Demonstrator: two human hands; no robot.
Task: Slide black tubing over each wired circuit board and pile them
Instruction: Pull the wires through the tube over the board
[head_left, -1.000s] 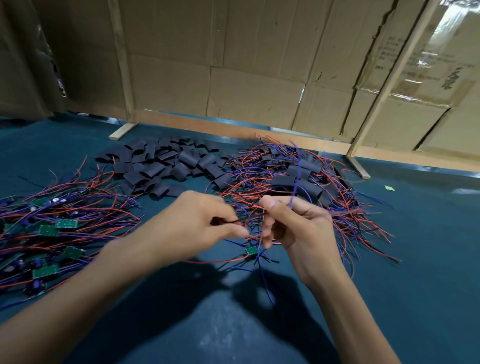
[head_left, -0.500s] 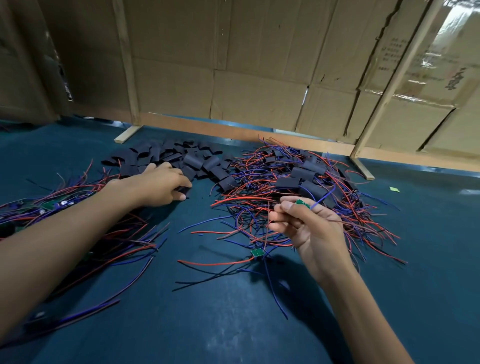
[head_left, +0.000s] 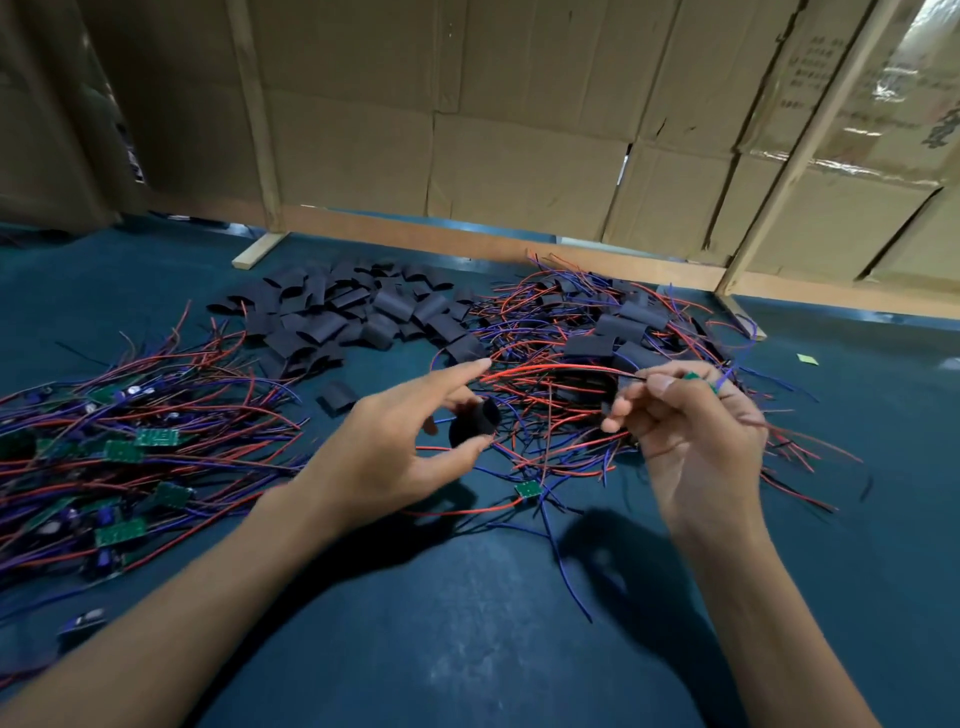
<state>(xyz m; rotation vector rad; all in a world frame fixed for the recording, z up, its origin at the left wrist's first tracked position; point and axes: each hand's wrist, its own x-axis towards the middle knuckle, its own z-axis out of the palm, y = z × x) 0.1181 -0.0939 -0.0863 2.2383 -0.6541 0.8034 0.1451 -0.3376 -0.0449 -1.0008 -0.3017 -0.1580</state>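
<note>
Left hand (head_left: 395, 447) pinches tube (head_left: 474, 423) (opening seemingly rightward) toward wires (head_left: 550, 370).

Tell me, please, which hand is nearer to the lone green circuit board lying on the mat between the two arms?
Roughly equal, the right perhaps slightly nearer. The lone green circuit board lies below both hands: the left hand, holding a black tube piece, is up-left of it; the right hand is up-right.

Setting: small-scale electronics assembly workshop, hand-work station. Work surface: dark teal table covering (head_left: 467, 623). Backdrop: flattened cardboard cartons (head_left: 519, 156) braced by bare wooden battens (head_left: 257, 130), some with printed markings and packing tape. Stock on the table: heap of cut black tubing pieces (head_left: 353, 317); mass of unsleeved green circuit boards with red and blue leads (head_left: 130, 441); pile of sleeved units (head_left: 613, 338).
</note>
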